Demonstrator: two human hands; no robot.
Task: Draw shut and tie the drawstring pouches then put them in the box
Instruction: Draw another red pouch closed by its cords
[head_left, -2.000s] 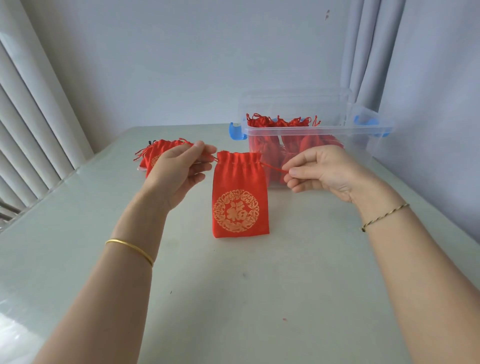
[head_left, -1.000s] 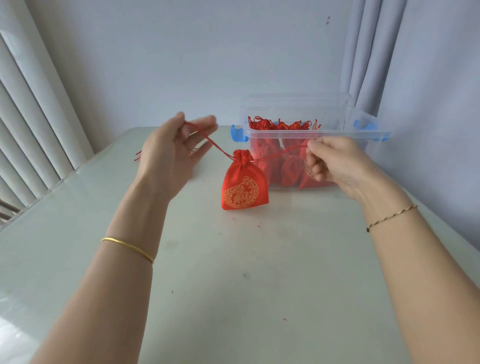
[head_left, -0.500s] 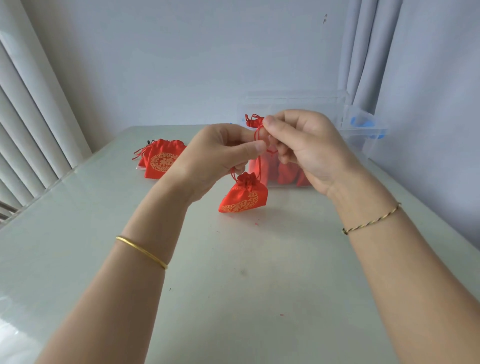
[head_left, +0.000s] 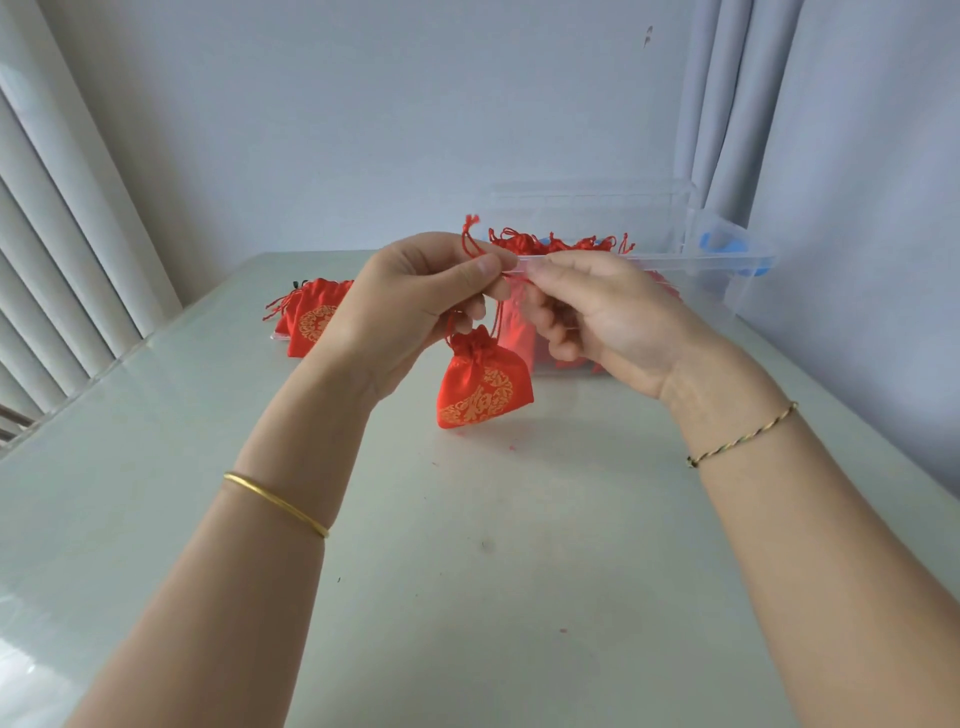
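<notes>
Left grip (head_left: 410, 301) and right grip (head_left: 597, 317) both pinch the thin red drawstring cord (head_left: 470, 244), thumb against forefinger, tips nearly touching, other fingers curled. Small red satin drawstring pouch with a round gold emblem (head_left: 483, 384) hangs from the cord under the grips: mouth cinched into a ruffle, body puffed and tilted, low corner at the pale glossy tabletop (head_left: 467, 571), contact unclear. It sits just in front of the clear plastic box (head_left: 717, 260). vs 2 s ago: pouch was flat, mouth wide, grips apart; now grips together. Wrists raised, palms facing, forearms converging
</notes>
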